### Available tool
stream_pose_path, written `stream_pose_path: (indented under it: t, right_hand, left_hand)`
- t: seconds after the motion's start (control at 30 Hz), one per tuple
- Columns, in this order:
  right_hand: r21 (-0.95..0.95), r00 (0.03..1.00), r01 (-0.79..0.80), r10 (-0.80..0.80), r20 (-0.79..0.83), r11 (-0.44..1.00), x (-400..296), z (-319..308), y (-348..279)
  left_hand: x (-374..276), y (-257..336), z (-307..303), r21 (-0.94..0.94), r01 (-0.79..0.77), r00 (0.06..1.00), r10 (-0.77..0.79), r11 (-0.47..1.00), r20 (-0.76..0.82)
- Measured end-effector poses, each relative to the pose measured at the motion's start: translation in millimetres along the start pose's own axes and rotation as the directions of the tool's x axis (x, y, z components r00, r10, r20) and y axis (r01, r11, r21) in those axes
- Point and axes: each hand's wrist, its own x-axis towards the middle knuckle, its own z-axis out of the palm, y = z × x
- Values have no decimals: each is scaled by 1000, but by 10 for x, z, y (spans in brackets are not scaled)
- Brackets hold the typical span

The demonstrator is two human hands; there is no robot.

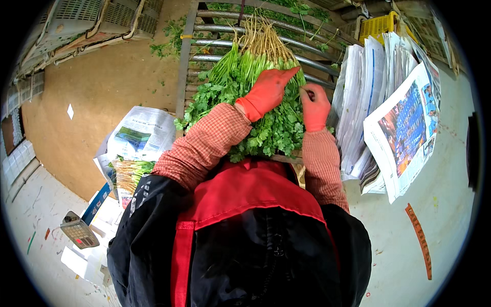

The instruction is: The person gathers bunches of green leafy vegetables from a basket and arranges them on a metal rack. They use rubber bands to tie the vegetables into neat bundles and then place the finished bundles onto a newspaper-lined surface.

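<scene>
A large pile of cilantro (pixel 264 111), pale roots towards the top, lies on a rack of metal bars (pixel 213 43). My left hand (pixel 266 90), in an orange-red glove, rests over the stems with a finger stretched to the right; whether it grips any stems cannot be told. At the pile's right edge is my right hand (pixel 315 103), gloved alike, its fingers curled with thumb and forefinger close together. Any stem between those fingertips is too small to make out. The leaves fan out beneath both forearms, towards my red and black apron.
Stacked newspapers (pixel 356 103) stand close to the right of the rack. To the left, a cilantro bundle (pixel 132 172) lies on newspaper (pixel 142 126), with a scale (pixel 79 229) below it. Plastic crates (pixel 92 19) line the upper left; a yellow crate (pixel 376 27) is at upper right.
</scene>
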Motion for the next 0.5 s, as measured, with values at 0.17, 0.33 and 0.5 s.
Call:
stream_pose_path:
  t: [0.17,0.33,0.5]
  right_hand:
    - [142,967,-212,187,175,967,-179,-167,-99]
    - [-11,994,55,-54,92,998,-190,-145,-172]
    - [-30,998,39,-37,50,999,-228,-725,-747]
  left_hand:
    - [-28,-38,105,19,-88,995,89,996,-39]
    - [-12,3,56,180,-118,989,98,977,113]
    - [-31,47,21,250,-116,983,74,961,171]
